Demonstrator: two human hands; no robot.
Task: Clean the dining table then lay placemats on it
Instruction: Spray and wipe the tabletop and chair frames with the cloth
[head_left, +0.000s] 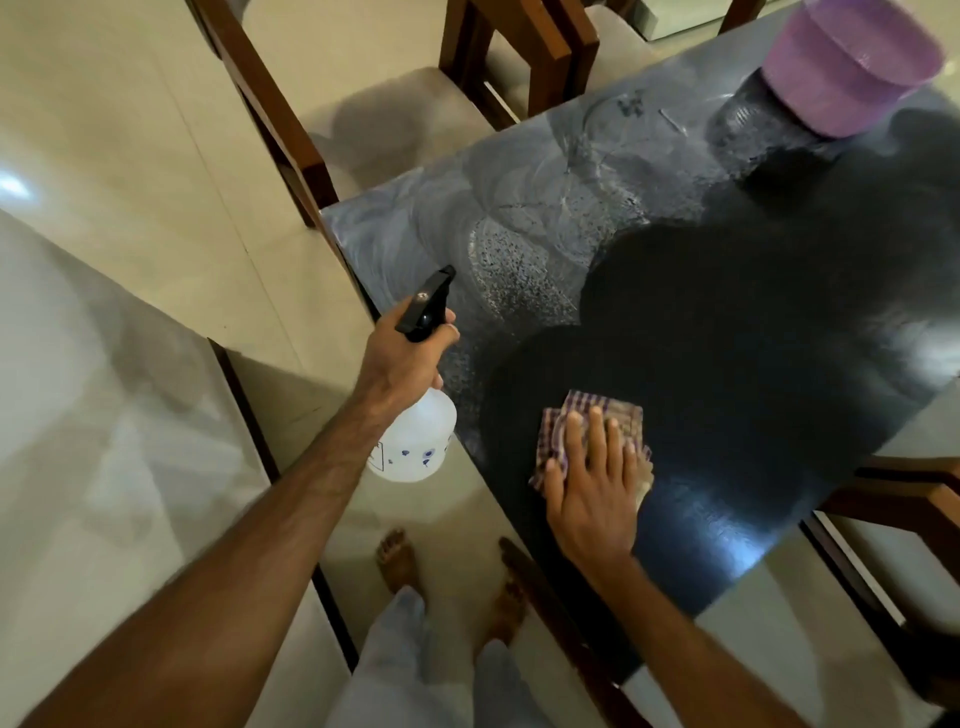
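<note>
Here the dark, glossy dining table fills the right of the view, its far left part filmed with pale streaks and droplets, the near part darker and looking already wiped. On that near part lies a folded purple-and-white checked cloth, pinned flat under the right hand, whose fingers are spread straight across it, pressing rather than gripping; that flat palm suits rubbing broad strokes over the wet surface. The left hand is wrapped round the neck of a translucent white plastic spray bottle with a black trigger head, held just off the table's left edge with the nozzle aimed over the speckled patch, presumably ready to wet more. The bottle carries small blue flower prints and a faint box mark; no wording is legible. A lilac woven basket stands at the far corner. Brown wooden chairs with beige seats ring the table. No placemats show.
</note>
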